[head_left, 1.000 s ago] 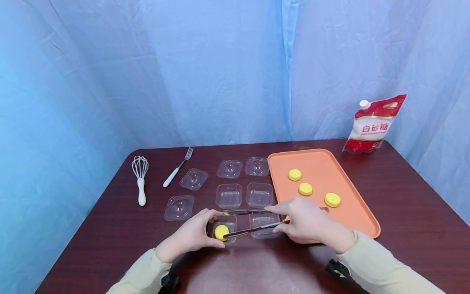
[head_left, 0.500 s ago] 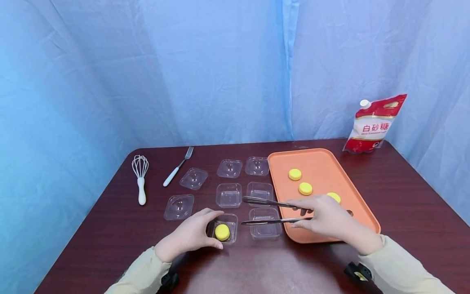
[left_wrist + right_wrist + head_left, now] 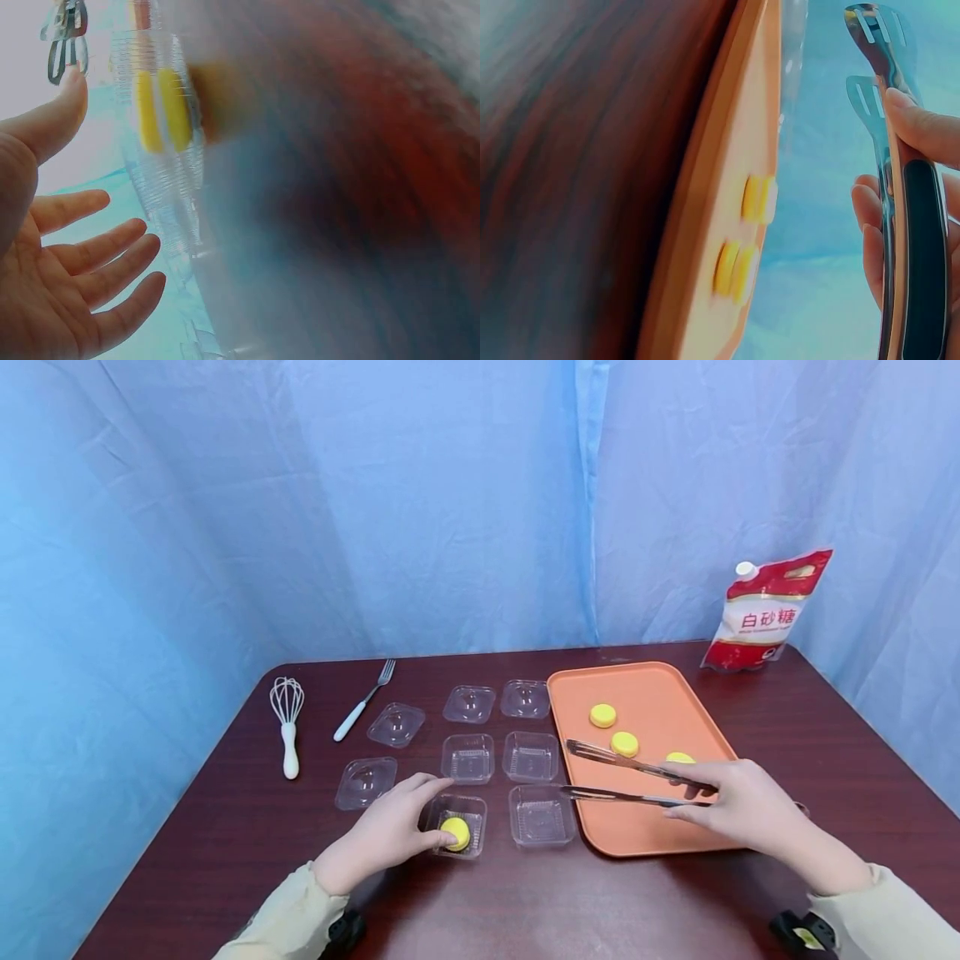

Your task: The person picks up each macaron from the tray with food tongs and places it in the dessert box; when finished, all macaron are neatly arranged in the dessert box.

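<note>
My right hand (image 3: 750,806) grips metal tongs (image 3: 645,767) over the orange tray (image 3: 652,689). In the right wrist view the slotted ends of the tongs (image 3: 866,105) stand apart with nothing between them. Yellow macarons lie on the tray: one at the back (image 3: 602,716), one in the middle (image 3: 624,744) and one partly behind the right hand (image 3: 679,758). Another macaron (image 3: 459,829) sits in the near-left clear plastic box (image 3: 477,818). Beside that box is my left hand (image 3: 386,827), its fingers spread and relaxed in the left wrist view, the thumb overlapping the macaron from above.
Three more clear boxes stand close by: back left (image 3: 467,760), back right (image 3: 529,758) and near right (image 3: 542,818), against the tray. Several clear domed lids (image 3: 366,783) lie behind and left. A whisk (image 3: 288,735), a fork (image 3: 352,718) and a sugar pouch (image 3: 761,618) are farther out.
The tongs left the macaron in the near-left box, and the right hand carried them rightward over the tray. The left hand stayed by the box and drew slightly back from its rim.
</note>
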A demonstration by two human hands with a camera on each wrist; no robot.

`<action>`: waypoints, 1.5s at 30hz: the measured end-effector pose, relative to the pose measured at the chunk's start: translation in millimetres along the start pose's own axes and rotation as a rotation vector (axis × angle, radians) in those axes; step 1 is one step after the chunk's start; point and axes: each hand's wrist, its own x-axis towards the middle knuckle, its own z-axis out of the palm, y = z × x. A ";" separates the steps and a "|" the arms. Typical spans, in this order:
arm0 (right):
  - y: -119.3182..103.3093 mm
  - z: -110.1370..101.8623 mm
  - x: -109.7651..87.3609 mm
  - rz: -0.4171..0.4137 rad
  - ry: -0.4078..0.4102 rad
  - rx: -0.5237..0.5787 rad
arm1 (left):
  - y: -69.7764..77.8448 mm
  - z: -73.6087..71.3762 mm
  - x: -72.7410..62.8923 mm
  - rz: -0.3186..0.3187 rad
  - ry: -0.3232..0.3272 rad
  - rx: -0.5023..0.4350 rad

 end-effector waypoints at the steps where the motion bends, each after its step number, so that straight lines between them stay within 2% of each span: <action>1: 2.9 -1.8 -2.4 0.014 -0.002 -0.005 | 0.5 -0.7 0.8 0.000 0.006 0.001; 7: 19.8 -11.5 -19.0 0.077 0.001 -0.046 | 3.7 -3.0 5.0 0.023 0.046 -0.009; 14: 39.5 -22.9 -35.4 0.165 0.024 -0.098 | 14.8 -4.3 14.7 0.036 0.068 -0.051; 24: 58.2 -33.7 -47.3 0.187 0.039 -0.181 | 31.2 -1.4 31.0 0.080 0.051 -0.094; 29: 66.5 -36.3 -50.9 0.218 0.003 -0.223 | 41.6 0.6 37.9 0.086 0.010 -0.066; 37: 74.7 -35.2 -54.6 0.267 -0.082 -0.256 | 54.6 7.5 47.1 0.152 -0.022 -0.020; 45: 80.3 -36.2 -52.7 0.312 -0.171 -0.253 | 60.8 12.6 51.7 0.136 -0.087 0.020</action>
